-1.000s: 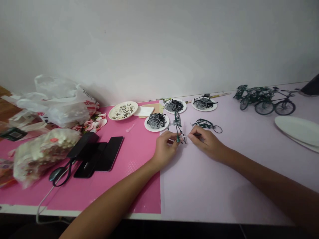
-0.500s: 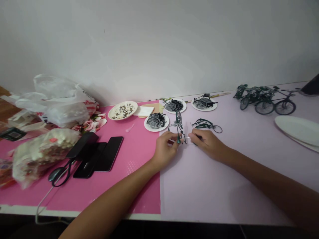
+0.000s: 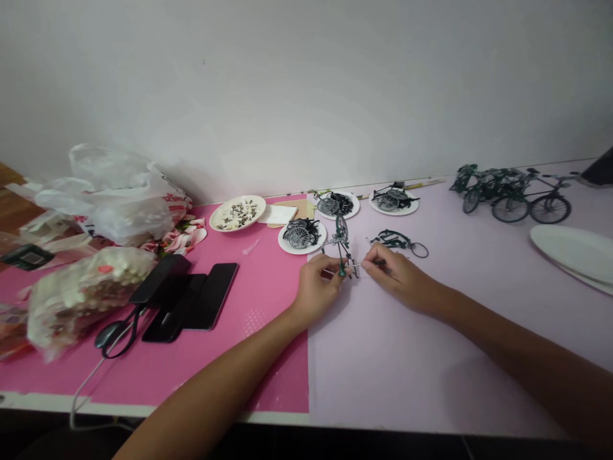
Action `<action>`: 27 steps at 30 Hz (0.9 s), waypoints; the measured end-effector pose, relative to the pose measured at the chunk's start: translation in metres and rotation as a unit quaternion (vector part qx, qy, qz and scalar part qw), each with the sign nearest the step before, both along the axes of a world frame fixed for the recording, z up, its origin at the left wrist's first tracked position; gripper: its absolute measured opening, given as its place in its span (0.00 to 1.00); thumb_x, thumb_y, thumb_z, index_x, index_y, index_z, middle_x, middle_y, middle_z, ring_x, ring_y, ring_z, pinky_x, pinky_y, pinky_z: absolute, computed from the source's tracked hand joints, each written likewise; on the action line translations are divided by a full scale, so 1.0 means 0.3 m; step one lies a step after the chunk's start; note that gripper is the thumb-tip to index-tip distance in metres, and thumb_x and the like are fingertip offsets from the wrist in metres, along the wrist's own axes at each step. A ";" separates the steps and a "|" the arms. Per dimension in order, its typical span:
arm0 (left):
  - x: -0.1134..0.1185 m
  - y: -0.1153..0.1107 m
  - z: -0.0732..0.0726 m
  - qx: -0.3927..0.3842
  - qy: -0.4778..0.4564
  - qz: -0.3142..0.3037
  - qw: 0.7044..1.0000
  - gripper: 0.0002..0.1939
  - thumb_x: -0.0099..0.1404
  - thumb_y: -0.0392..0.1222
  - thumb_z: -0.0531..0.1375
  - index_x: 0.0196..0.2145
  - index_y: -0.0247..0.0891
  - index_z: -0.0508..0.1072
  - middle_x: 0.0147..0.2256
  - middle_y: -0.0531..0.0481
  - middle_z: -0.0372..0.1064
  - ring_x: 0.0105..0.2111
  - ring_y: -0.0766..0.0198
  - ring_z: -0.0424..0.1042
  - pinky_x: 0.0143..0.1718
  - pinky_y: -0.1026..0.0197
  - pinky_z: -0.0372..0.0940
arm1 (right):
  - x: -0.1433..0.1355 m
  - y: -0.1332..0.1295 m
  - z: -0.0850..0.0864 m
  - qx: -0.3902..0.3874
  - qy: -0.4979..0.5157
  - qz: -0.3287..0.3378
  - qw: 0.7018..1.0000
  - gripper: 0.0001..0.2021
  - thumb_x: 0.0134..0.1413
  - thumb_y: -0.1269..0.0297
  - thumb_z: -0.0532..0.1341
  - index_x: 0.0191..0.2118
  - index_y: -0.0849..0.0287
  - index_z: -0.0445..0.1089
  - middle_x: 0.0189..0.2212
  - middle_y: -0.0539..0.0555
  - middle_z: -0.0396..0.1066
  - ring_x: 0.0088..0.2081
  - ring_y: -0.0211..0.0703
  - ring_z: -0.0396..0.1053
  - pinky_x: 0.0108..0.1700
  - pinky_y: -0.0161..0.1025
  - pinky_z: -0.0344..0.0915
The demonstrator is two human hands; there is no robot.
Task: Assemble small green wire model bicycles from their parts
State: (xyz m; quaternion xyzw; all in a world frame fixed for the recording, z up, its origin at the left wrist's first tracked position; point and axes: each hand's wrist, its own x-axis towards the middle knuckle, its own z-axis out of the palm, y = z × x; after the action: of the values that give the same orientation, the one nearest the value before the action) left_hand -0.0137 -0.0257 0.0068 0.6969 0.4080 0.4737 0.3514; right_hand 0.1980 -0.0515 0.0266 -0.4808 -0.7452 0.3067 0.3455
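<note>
A dark green miniature bicycle (image 3: 341, 237) stands on end over the lilac tabletop, its far wheel pointing at the wall. My left hand (image 3: 320, 281) pinches its near end. In my right hand (image 3: 391, 268) is a small screwdriver (image 3: 354, 264); the thin metal shaft reaches left to the bicycle's near part, and the dark handle lies mostly behind the fingers. Whether the tip sits in a screw is too small to tell. Just beyond the right hand, a loose green frame (image 3: 393, 239) lies with a thin ring (image 3: 419, 250) beside it.
Plates of wheels (image 3: 302, 236) and dark parts stand behind the hands. A bowl of small pieces (image 3: 238, 214) is at the back left. Miniature bicycles (image 3: 522, 195) and white plates (image 3: 575, 252) are to the right. Phones (image 3: 211, 297) and plastic bags (image 3: 119, 198) lie left.
The fingers of my right hand have shifted slightly around the screwdriver handle. My left hand keeps its pinch on the bicycle. The whole view has moved a little.
</note>
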 end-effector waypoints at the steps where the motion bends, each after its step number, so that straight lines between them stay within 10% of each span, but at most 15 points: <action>1: 0.000 0.000 0.000 -0.002 0.000 0.001 1.000 0.09 0.64 0.41 0.69 0.40 0.35 0.85 0.34 0.45 0.77 0.31 0.65 0.76 0.33 0.65 0.73 | -0.001 -0.002 0.006 0.000 -0.010 0.000 1.000 0.13 0.72 0.52 0.55 0.38 0.54 0.64 0.30 0.49 0.66 0.29 0.41 0.62 0.31 0.39 0.58; 16: -0.001 -0.005 -0.005 0.012 0.014 0.000 1.000 0.10 0.64 0.41 0.68 0.41 0.36 0.85 0.32 0.45 0.76 0.29 0.65 0.74 0.33 0.64 0.73 | -0.016 -0.003 0.002 0.039 -0.074 -0.036 0.996 0.20 0.72 0.51 0.52 0.28 0.53 0.54 0.21 0.46 0.61 0.23 0.39 0.59 0.28 0.38 0.52; 27: -0.001 -0.010 0.008 0.014 0.013 0.003 1.000 0.09 0.65 0.40 0.67 0.43 0.38 0.85 0.35 0.45 0.75 0.33 0.64 0.76 0.33 0.65 0.73 | -0.014 -0.008 0.010 0.032 -0.072 -0.016 0.997 0.22 0.74 0.51 0.49 0.29 0.55 0.65 0.22 0.49 0.65 0.25 0.41 0.62 0.31 0.40 0.57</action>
State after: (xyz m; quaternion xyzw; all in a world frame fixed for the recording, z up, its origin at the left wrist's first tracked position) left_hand -0.0139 -0.0286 0.0092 0.7062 0.4081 0.4716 0.3352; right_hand 0.1939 -0.0538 0.0296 -0.5022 -0.7699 0.2418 0.3107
